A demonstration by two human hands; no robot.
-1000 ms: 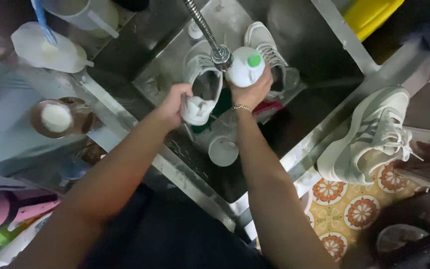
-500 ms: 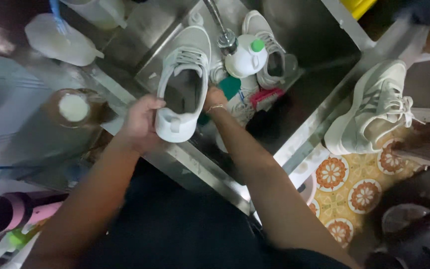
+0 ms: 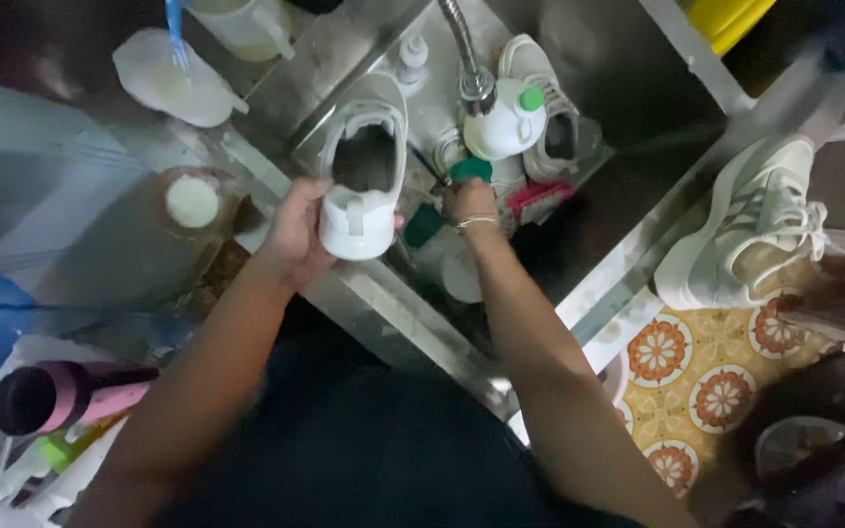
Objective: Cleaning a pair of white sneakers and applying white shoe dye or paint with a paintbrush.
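My left hand [image 3: 295,233] grips the heel of a white sneaker [image 3: 369,166] and holds it over the near edge of the steel sink [image 3: 628,117]. My right hand [image 3: 471,200] reaches down into the sink at a green-handled object [image 3: 468,170]; whether it grips it I cannot tell. Just beyond it a white bottle with a green cap [image 3: 506,119] stands under the flexible tap [image 3: 469,59]. A second white sneaker [image 3: 550,108] lies in the sink behind the bottle.
A third white sneaker [image 3: 750,225] rests on the sink's right rim above a patterned tile floor [image 3: 696,372]. A pink brush [image 3: 537,198] lies in the sink. On the left counter are a white lidded jar [image 3: 193,200], a white dish [image 3: 168,78] and pink bottles [image 3: 61,396].
My left hand has lifted the sneaker from under the tap toward the sink's near left edge. My right hand has left the white bottle and dropped lower into the sink.
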